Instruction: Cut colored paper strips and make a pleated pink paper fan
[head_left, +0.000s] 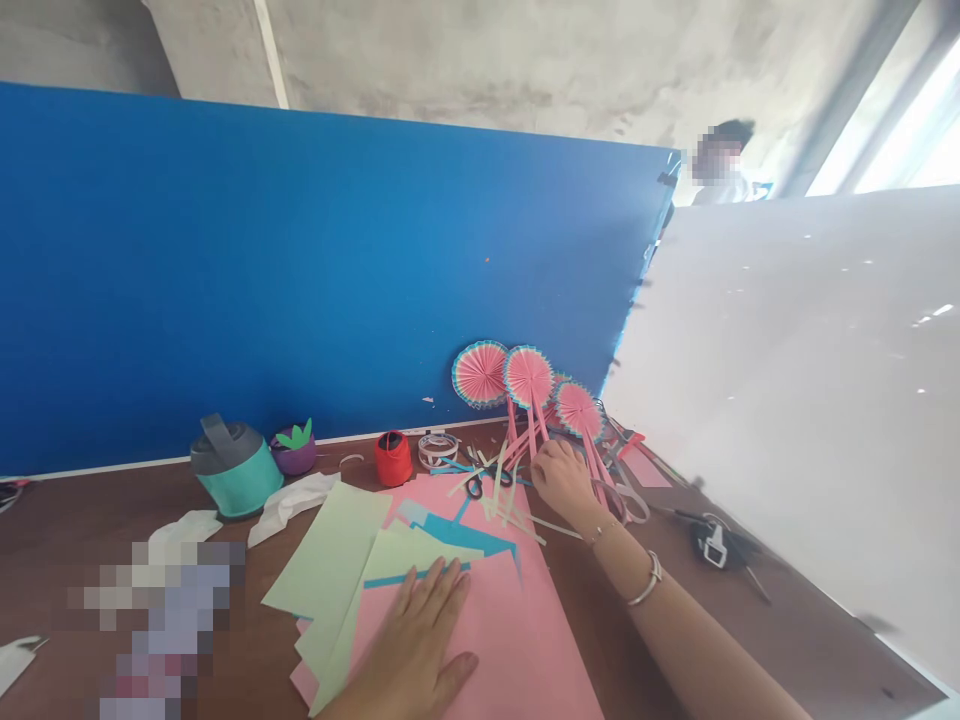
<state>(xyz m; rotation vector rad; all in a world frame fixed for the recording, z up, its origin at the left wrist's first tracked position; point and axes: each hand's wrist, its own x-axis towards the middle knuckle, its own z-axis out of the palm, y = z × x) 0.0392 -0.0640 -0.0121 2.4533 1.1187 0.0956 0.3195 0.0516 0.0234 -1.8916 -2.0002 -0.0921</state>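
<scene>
My left hand lies flat, fingers stretched out, on a sheet of pink paper. Pale green sheets and a cut piece of blue paper overlap with it. Farther right, my right hand reaches down with curled fingers beside the pink paper strips that hang from pleated pink rosettes. Whatever its fingertips hold, if anything, is hidden. Left of that hand, black-handled scissors lie among thin green and blue paper offcuts.
A teal and grey container, a purple pot, a red round object and a tape roll stand along the blue partition. A dark tool lies at right. Beyond the white panel is another person.
</scene>
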